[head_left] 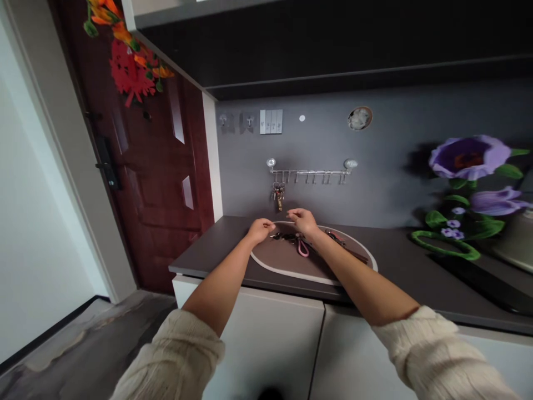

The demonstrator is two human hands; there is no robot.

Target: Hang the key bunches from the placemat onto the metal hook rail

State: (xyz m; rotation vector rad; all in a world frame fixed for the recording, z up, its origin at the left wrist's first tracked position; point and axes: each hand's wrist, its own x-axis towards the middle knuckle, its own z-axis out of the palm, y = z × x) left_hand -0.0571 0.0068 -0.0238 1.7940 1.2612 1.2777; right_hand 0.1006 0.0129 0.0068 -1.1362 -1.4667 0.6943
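Note:
My left hand point(261, 229) is over the left edge of a brown oval mat point(275, 261) with a pale rim. Its fingertips are pinched together; whatever they hold is too small to make out. To its right, my right hand point(303, 221) is raised above the mat's back edge, also pinching, with something tiny at the fingertips. Between and below the hands lie dark keys point(283, 236) and a pink strap loop point(303, 248). Right of them, partly behind my right forearm, is another reddish item point(335, 238). A key bunch point(278, 194) hangs just behind my hands.
A clear hook rail point(310, 172) is fixed to the grey wall, its left end bearing the key bunch. Purple artificial flowers point(470, 158) stand at the right on the dark counter point(204, 244). Overhead hangs a dark cabinet point(333, 50). A dark red door point(154, 183) is at the left.

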